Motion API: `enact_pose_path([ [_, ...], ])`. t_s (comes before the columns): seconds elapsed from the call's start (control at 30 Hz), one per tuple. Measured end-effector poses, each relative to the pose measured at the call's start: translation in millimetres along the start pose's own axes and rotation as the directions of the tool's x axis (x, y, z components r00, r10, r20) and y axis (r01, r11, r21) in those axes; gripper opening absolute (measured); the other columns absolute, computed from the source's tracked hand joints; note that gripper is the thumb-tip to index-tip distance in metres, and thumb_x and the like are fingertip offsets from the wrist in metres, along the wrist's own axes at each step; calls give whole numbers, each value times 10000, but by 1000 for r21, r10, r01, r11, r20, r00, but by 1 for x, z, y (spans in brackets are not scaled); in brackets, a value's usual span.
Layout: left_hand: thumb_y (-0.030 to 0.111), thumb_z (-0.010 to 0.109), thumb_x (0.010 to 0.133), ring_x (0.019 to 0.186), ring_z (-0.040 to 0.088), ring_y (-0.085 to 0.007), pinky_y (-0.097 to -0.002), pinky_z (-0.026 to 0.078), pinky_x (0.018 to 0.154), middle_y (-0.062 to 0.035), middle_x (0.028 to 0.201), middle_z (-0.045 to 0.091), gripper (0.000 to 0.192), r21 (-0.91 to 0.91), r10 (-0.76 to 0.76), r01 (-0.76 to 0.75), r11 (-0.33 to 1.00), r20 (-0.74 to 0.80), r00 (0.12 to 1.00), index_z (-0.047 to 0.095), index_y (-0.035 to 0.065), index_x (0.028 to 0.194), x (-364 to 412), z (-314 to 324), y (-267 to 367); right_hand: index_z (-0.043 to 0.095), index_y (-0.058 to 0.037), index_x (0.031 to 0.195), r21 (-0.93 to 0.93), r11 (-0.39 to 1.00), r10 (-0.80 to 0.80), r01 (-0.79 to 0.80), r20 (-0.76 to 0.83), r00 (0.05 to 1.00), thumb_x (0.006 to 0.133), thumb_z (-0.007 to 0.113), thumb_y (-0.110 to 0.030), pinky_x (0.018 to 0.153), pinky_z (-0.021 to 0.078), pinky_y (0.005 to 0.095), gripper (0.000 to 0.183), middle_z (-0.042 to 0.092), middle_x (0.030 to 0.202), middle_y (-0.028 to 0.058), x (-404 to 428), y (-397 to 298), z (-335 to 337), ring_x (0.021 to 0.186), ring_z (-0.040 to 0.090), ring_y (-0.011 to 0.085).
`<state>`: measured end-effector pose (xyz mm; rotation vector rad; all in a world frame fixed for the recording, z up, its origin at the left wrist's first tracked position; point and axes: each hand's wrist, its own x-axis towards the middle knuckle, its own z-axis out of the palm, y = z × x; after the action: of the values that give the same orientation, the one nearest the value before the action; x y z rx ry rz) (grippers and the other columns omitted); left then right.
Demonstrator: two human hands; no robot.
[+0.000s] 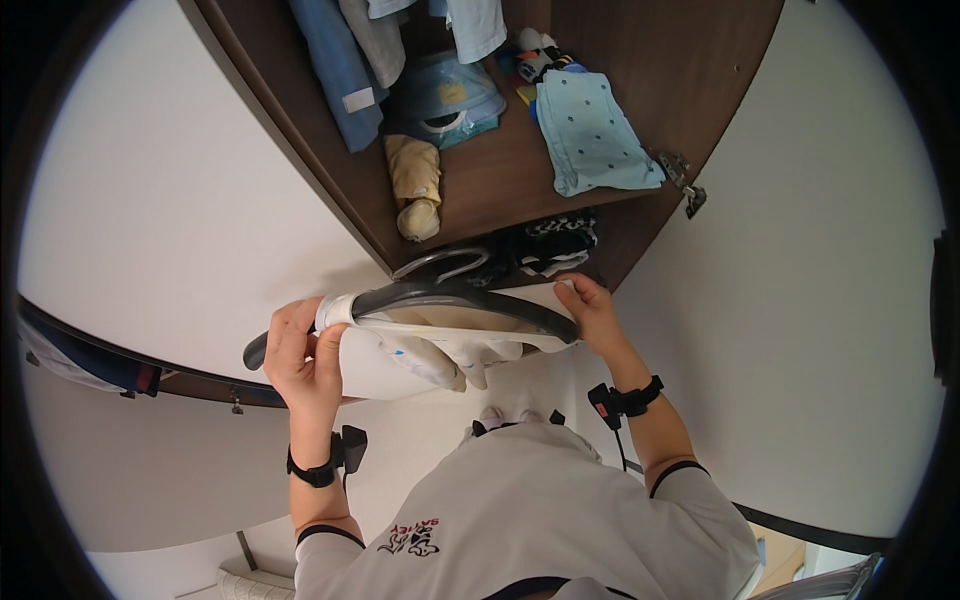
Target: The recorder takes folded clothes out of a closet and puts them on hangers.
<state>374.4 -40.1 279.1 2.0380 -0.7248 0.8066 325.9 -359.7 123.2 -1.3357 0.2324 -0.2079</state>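
A dark plastic clothes hanger (pixel 480 300) with a metal hook lies crosswise before me, inside the neck opening of a white garment (pixel 450 352). My left hand (pixel 304 352) pinches the garment's edge at the left, where one hanger end sticks out past the cloth. At the right, my right hand (pixel 589 307) grips the garment's upper edge beside the hanger's other end. The lower part of the garment hangs in folds with small blue marks. The hanger's hook (pixel 442 259) points toward the wardrobe. Each wrist wears a black strap with a small device.
Ahead stands an open brown wardrobe (pixel 480 199). Its shelf bears a folded light-blue cloth (pixel 596 131), a rolled beige garment (pixel 414 176) and a bagged blue item (pixel 450 94). Clothes (pixel 341 75) hang above. A metal hinge (pixel 686 184) juts out at the right. Dark clothes (pixel 559 244) lie below the shelf.
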Motion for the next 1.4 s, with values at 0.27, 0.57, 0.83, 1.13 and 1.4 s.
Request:
enact_pose_path([
  [0.27,57,675,812,798,553,-142,-204,457,590,-97,978,583,255,49,86,-87,995,17,996,622,-19,1050,-4,-2,2,598,-22,908,-469,868,-236,160,-108,966,939,532,-209,519,339,208,201,512,670,-52,-15,-9,1,577,387,45],
  [0.57,50,650,827,812,550,-138,-192,430,604,-95,1000,579,235,26,-18,21,999,-118,993,620,-16,1051,-8,-3,-2,593,-49,872,484,844,314,-233,-94,945,940,531,-193,483,344,194,171,527,663,-55,-18,-16,12,555,418,16],
  [0.83,-14,686,763,781,550,-168,-215,455,577,-114,937,576,255,47,135,-134,990,-19,991,638,-6,1013,-19,5,2,569,-53,905,-344,908,-302,240,-138,943,917,557,-160,398,365,212,109,571,649,-13,-13,-33,26,475,495,52],
  [1.13,33,661,827,732,518,-92,-173,429,520,-63,940,562,244,-242,-218,214,946,8,976,595,-4,1058,-27,24,-13,519,-30,1215,-468,697,-483,544,255,838,854,604,-77,812,461,270,373,604,1016,89,-24,-103,17,924,580,170],
  [1.4,19,584,866,450,364,-9,-167,281,386,21,710,522,324,-476,-427,393,787,41,904,522,31,1184,-30,20,-7,603,-64,1070,-775,216,-557,594,402,727,760,708,-236,543,428,358,370,556,779,119,-60,-156,27,620,529,319],
])
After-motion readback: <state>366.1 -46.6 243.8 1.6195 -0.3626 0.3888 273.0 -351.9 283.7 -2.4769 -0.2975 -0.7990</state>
